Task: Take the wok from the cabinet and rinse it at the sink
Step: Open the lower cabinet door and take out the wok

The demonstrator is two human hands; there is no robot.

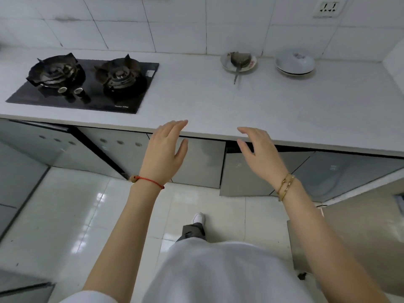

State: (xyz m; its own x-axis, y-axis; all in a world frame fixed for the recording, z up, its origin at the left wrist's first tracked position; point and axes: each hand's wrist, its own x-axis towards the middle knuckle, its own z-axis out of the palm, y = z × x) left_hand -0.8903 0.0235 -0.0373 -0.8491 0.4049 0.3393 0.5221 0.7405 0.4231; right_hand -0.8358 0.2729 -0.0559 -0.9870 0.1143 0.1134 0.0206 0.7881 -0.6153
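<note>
**Both hands empty at the cabinet fronts, wok not yet in sight**

I have my left hand point(165, 149) and right hand point(258, 149) raised side by side in front of me, fingers loosely spread and slightly bent, neither holding nor touching anything that I can make out. Their fingertips sit at the front edge of the white tabletop point(218, 101), above the grey cabinet doors point(201, 162) below it.

The wok is nowhere in view. I judge it is behind one of these doors, so I cannot say which way it or its handle points, or how its long axis lies. The sink is out of frame too.

What could go wrong from here, as I see it:
- Several doors stand in a row and one to the right, cabinet door point(244, 171), seems slightly ajar; opening the wrong one costs a search.
- A door swung wide could strike my leg point(192, 231), which stands close in front.
- Reaching in blind, I might grip the wok by its rim instead of its handle and let it tip or knock neighbouring pots.
- The floor point(76, 215) is glossy tile; carrying a heavy pan across it invites a slip.

Further out, a gas hob point(87, 84) sits on the left, and a plate with scraps point(238, 62) and a covered dish point(295, 63) stand near the wall.
</note>
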